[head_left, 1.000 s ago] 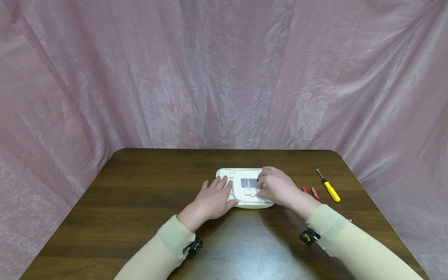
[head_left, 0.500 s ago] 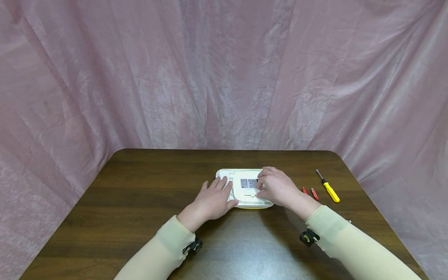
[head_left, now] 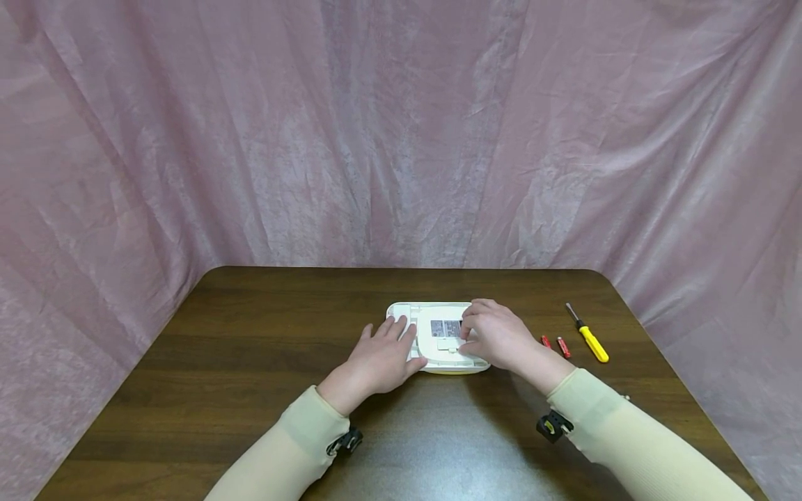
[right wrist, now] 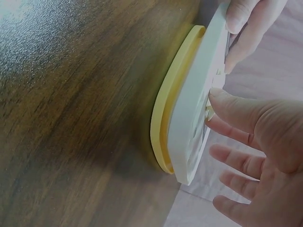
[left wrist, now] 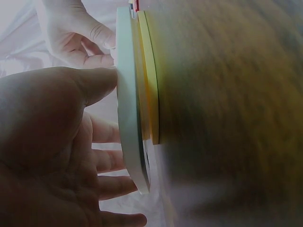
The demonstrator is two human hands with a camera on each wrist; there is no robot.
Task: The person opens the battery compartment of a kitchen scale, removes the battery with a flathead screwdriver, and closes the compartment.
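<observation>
A person's left hand [head_left: 381, 356] lies flat, fingers straight, on the left of a white-and-yellow device [head_left: 438, 339] lying mid-table [head_left: 250, 362], while the right hand [head_left: 495, 335] rests loosely curled over its right side, thumb at the back panel. The flat plastic shell looks rigid, light and smooth, best held by its rims. Beyond lie two red batteries [head_left: 556, 344] and a yellow screwdriver [head_left: 587, 334].

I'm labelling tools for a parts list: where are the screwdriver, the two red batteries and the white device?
screwdriver [head_left: 592, 342], head view, yellow handle.
red batteries [head_left: 564, 346], head view, the right one's middle.
white device [head_left: 432, 311], head view, bare far edge.
</observation>
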